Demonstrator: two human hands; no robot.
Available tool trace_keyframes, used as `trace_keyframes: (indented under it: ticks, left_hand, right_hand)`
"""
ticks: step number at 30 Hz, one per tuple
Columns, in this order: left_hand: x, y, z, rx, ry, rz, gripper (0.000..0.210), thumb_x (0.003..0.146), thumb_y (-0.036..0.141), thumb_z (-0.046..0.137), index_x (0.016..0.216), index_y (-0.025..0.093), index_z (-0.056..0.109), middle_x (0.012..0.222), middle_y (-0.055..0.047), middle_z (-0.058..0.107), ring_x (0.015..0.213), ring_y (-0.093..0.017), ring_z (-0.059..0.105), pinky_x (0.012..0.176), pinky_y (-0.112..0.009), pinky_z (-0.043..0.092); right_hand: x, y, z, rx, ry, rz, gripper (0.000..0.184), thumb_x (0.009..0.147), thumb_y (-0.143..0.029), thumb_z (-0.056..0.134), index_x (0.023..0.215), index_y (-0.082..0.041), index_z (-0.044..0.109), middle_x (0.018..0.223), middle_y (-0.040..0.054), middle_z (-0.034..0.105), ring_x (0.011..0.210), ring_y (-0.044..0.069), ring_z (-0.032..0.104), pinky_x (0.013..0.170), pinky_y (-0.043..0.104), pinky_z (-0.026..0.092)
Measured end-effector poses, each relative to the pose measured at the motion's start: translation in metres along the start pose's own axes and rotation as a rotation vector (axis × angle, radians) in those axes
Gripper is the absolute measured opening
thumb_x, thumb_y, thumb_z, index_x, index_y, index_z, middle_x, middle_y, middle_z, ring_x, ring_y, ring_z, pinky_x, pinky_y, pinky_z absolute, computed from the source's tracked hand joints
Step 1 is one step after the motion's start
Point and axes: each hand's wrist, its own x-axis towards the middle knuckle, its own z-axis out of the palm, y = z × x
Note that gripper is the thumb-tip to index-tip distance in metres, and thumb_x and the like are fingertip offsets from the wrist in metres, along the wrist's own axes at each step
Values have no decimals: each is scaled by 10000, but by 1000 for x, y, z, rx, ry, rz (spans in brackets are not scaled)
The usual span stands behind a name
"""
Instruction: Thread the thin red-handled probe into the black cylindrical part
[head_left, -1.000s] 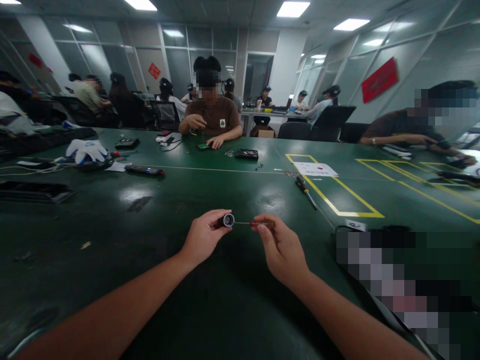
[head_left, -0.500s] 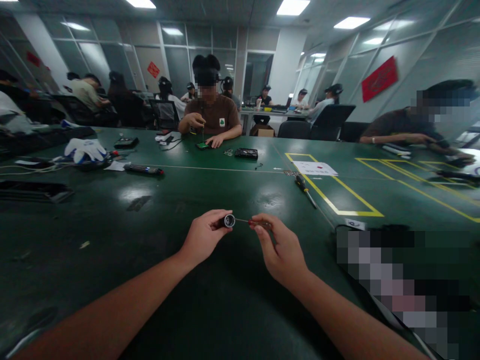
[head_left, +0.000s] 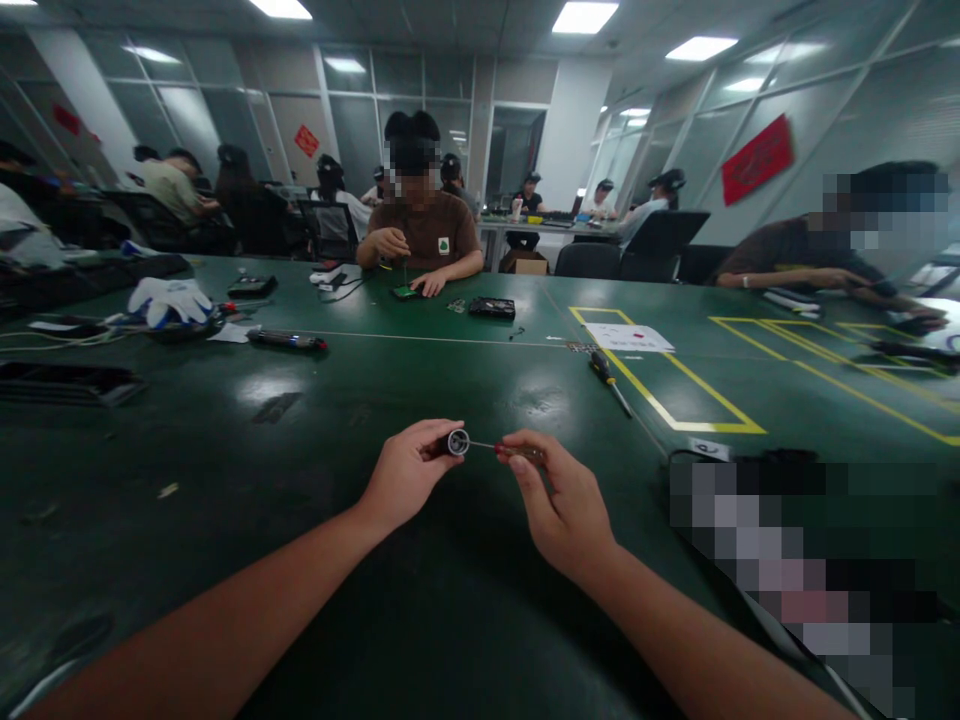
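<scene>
My left hand [head_left: 409, 468] is closed around a small dark cylindrical part [head_left: 458, 442], whose round, silver-rimmed open end faces right and toward me. Most of its body is hidden in my fingers. Between the fingertips of my right hand [head_left: 559, 490] is a small screwdriver [head_left: 523, 452] with a translucent reddish handle. Its thin shaft points left, and the tip reaches the cylinder's open end; how deep it goes I cannot tell. Both hands are held above the green table [head_left: 315, 590].
A larger black-and-yellow screwdriver [head_left: 611, 380] lies beyond my right hand, by a yellow taped outline and a paper sheet [head_left: 628, 337]. White gloves [head_left: 171, 300] and a dark pen-like tool [head_left: 287, 340] lie at left. Across the table a person [head_left: 424, 235] works on a green board.
The screwdriver tip has shifted very slightly left at the cylinder's mouth. Both hands stay in nearly the same place and keep their grip.
</scene>
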Motion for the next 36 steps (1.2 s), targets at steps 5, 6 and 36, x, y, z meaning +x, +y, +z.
trace_keyframes:
  ticks: [5,6,36]
  left_hand:
    - [-1,2,-1,42,-22,37,400,793,117,757,1173,241,755,1235,-65,710,1138,-226,688,1045,-428,560]
    - [-1,2,-1,43,-25,37,398,795,117,755,1173,240,756,1234,-66,710,1135,-227,688,1042,-428,563]
    - [1,-4,-1,-7,5,15,411,774,113,780,1163,242,760,1229,-66,707,1112,-226,700,1033,-434,568]
  right_hand:
    - [0,1,1,5,-29,9,204,1029,-289,500,1205,-268,602,1085,72,763,995,244,741,893,408,563]
    - [-1,1,1,6,-30,5,205,1030,-288,500,1208,-268,601,1083,72,764,992,242,741,888,405,564]
    - [3,-1,-1,-88,26,-81,166,1029,-245,489,1156,-232,595,1002,55,756,905,207,735,814,348,547]
